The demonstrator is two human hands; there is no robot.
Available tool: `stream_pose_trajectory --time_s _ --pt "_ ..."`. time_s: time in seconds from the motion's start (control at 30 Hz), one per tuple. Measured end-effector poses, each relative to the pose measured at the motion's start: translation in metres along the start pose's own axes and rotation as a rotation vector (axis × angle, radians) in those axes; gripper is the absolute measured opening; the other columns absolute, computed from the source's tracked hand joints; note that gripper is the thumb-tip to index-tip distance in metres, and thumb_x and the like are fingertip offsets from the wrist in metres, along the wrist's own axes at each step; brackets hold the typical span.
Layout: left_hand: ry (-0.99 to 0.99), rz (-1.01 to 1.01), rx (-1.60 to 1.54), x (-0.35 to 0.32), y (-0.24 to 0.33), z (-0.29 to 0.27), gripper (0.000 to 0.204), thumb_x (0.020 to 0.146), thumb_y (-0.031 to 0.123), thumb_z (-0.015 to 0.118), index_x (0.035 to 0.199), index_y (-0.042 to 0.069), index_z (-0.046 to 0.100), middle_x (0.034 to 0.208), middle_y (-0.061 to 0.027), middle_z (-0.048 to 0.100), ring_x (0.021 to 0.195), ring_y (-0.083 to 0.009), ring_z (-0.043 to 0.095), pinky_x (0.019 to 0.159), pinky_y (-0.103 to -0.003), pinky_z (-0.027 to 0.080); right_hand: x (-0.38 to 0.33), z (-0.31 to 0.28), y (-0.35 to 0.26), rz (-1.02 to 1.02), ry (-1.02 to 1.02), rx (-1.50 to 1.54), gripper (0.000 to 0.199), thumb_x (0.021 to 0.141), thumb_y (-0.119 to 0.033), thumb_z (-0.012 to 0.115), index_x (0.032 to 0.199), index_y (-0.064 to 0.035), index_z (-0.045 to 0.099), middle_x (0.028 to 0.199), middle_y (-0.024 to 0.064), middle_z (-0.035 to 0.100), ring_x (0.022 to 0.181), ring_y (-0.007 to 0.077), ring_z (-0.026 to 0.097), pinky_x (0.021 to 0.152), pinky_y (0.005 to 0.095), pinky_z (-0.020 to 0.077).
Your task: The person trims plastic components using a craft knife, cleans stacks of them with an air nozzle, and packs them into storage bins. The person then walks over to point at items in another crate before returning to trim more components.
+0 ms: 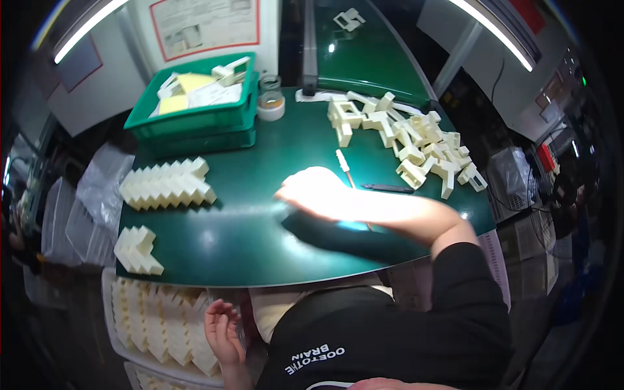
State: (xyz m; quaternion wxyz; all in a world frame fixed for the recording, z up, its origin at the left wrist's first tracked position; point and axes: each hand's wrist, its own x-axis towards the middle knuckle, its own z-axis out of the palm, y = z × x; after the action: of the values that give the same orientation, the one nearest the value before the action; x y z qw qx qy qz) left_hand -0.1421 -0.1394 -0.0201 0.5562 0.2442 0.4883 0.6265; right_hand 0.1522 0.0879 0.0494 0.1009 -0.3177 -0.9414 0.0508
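My right hand (315, 192) is over the middle of the green table (227, 247), washed out by bright light. Its fingers look curled in, and whatever they may hold is hidden. Just beyond it lies a thin reddish rod with a white ridged end (342, 160), partly covered by my forearm. A slim black tool (388, 188) rests beside that forearm. Below the table's front edge, my left hand (224, 328) has loosely bent, parted fingers with nothing visible in them. Close to it is a white bin (110, 312) holding rows of cream plastic parts.
Loose cream plastic parts (426, 140) lie heaped at the back right. Two nested rows, a longer row (168, 185) and a shorter row (138, 250), line the left side. A green crate (188, 133) holds parts and papers, with a glass jar (270, 97) beside it. Behind is a green chute (364, 62).
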Motion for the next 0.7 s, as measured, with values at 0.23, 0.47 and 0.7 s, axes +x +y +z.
stream_pose_trajectory --time_s 0.23,0.47,0.7 --pt "-0.397 -0.101 0.179 0.064 -0.001 0.114 0.029 0.092 0.002 0.046 0.12 0.001 0.051 0.105 -0.0091 0.059 0.091 -0.0141 0.058 0.082 -0.028 0.05 -0.088 0.007 0.11 -0.236 -0.27 -0.387 0.007 0.086 -0.015 0.049 0.088 -0.0084 0.05 0.068 0.0098 0.055 0.06 0.0266 0.058 0.05 0.0379 0.0406" --pt "-0.74 -0.102 0.359 0.097 -0.028 0.189 0.025 0.092 0.003 0.052 0.117 -0.001 0.054 0.103 -0.0106 0.062 0.09 -0.0143 0.061 0.082 -0.027 0.05 -0.084 -0.032 0.131 0.066 0.695 -0.276 0.03 0.077 -0.019 0.063 0.107 -0.0156 0.064 0.067 0.002 0.064 0.05 0.0174 0.06 0.044 0.0295 0.0459" --pt "-0.731 -0.233 0.277 0.12 -0.048 0.223 0.027 0.091 0.006 0.057 0.117 -0.001 0.055 0.103 -0.011 0.064 0.089 -0.0148 0.062 0.082 -0.026 0.05 -0.039 0.02 0.165 0.832 0.392 -0.308 0.04 0.074 -0.032 0.073 0.092 -0.0038 0.051 0.073 0.0137 0.063 0.065 0.032 0.066 0.056 0.0417 0.0519"
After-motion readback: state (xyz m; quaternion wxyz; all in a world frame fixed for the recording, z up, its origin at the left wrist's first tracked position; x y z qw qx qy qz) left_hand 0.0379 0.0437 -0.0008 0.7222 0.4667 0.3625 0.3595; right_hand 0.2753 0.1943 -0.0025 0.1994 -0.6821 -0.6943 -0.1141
